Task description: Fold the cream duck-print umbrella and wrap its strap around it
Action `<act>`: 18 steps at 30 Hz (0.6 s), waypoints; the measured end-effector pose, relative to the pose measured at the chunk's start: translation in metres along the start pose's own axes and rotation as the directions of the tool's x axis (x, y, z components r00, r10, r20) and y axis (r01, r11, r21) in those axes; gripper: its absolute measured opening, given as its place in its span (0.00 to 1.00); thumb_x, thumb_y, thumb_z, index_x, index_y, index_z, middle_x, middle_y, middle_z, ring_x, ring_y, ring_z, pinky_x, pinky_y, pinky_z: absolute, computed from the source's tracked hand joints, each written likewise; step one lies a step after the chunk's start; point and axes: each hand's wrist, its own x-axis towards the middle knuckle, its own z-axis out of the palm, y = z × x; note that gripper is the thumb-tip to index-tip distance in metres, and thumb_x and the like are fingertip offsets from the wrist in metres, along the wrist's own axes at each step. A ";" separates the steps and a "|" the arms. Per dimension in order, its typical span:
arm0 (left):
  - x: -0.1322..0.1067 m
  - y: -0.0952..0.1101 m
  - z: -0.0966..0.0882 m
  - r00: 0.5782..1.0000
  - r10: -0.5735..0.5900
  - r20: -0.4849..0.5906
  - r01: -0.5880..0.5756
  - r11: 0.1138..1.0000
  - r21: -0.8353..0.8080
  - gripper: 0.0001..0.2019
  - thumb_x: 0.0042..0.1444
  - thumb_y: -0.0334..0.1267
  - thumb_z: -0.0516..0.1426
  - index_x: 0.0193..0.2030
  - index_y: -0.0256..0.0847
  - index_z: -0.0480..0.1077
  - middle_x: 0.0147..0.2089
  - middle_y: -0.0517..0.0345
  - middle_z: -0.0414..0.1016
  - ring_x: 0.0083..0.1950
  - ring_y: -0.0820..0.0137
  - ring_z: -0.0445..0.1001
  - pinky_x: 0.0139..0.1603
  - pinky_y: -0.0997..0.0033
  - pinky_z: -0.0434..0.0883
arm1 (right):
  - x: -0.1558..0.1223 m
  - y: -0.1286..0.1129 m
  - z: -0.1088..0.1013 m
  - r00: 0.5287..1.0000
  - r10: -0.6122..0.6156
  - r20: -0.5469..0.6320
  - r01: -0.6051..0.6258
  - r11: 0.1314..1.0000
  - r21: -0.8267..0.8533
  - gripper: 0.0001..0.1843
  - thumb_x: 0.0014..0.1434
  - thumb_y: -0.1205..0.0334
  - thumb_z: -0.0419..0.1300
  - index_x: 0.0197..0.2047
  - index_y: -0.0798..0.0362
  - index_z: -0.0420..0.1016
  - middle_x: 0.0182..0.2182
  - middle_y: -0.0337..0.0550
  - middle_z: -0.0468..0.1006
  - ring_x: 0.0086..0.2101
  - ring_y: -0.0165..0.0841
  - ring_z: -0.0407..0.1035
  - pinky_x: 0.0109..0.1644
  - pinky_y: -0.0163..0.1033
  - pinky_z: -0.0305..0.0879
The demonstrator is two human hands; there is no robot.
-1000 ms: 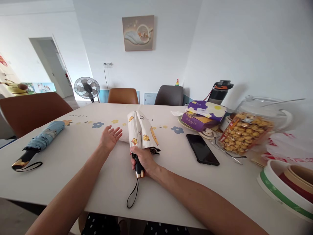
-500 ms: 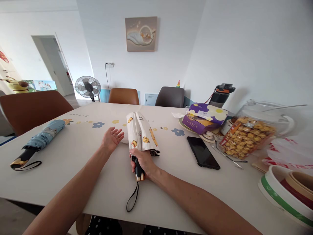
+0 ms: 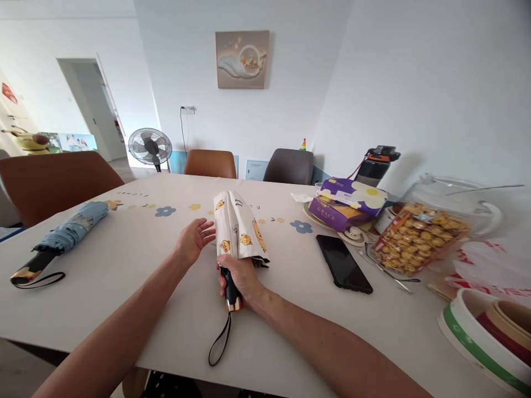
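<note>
A folded white umbrella (image 3: pixel 237 226) printed with yellow ducks lies on the table (image 3: pixel 136 265) in front of me. My right hand (image 3: pixel 240 279) is closed round its black, gold-tipped handle; the black wrist strap hangs loose toward the table's near edge. My left hand (image 3: pixel 194 240) is open, fingers spread, just left of the loose canopy and almost touching it.
A folded light-blue umbrella (image 3: pixel 62 237) lies at the table's left. A black phone (image 3: pixel 343 263), a purple box (image 3: pixel 346 202), a bag of snacks (image 3: pixel 418 237) and stacked bowls (image 3: pixel 489 326) crowd the right side. Chairs stand round the far edge.
My left hand has drifted right, closer to the white umbrella's canopy. The right hand keeps its grip on the handle, shifted slightly.
</note>
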 end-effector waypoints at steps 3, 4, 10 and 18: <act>-0.008 -0.004 0.007 0.994 0.109 -0.011 -0.107 0.988 0.115 0.07 0.47 0.34 0.58 0.35 0.36 0.68 0.36 0.52 0.73 0.32 0.69 0.72 0.33 0.68 0.70 | 0.000 0.000 0.000 1.000 -0.001 -0.017 0.001 1.000 0.010 0.09 0.45 0.60 0.58 0.27 0.55 0.62 0.20 0.34 0.67 0.11 0.24 0.58 0.10 0.32 0.58; -0.010 -0.005 0.009 0.980 0.193 -0.039 -0.183 0.967 0.179 0.09 0.47 0.34 0.59 0.36 0.36 0.68 0.37 0.52 0.73 0.34 0.69 0.72 0.35 0.68 0.70 | 0.000 0.000 0.001 1.000 0.008 -0.023 -0.008 1.000 0.005 0.09 0.45 0.60 0.58 0.27 0.55 0.62 0.19 0.34 0.67 0.11 0.24 0.58 0.10 0.32 0.58; -0.036 -0.001 0.035 0.805 0.588 0.080 -0.554 0.697 0.456 0.12 0.47 0.27 0.58 0.39 0.42 0.71 0.39 0.56 0.73 0.45 0.68 0.69 0.50 0.70 0.63 | 0.004 0.003 -0.003 0.997 0.082 0.011 -0.082 0.996 -0.019 0.07 0.46 0.61 0.57 0.26 0.54 0.62 0.12 0.33 0.64 0.11 0.27 0.59 0.12 0.34 0.61; -0.055 -0.007 0.091 0.786 0.116 0.607 -0.535 0.619 0.575 0.12 0.36 0.22 0.61 0.27 0.45 0.72 0.41 0.56 0.73 0.59 0.53 0.60 0.65 0.50 0.45 | 0.000 0.003 -0.005 0.997 0.022 0.072 -0.013 0.993 -0.117 0.14 0.53 0.50 0.53 0.30 0.52 0.59 0.11 0.33 0.63 0.11 0.28 0.59 0.14 0.32 0.58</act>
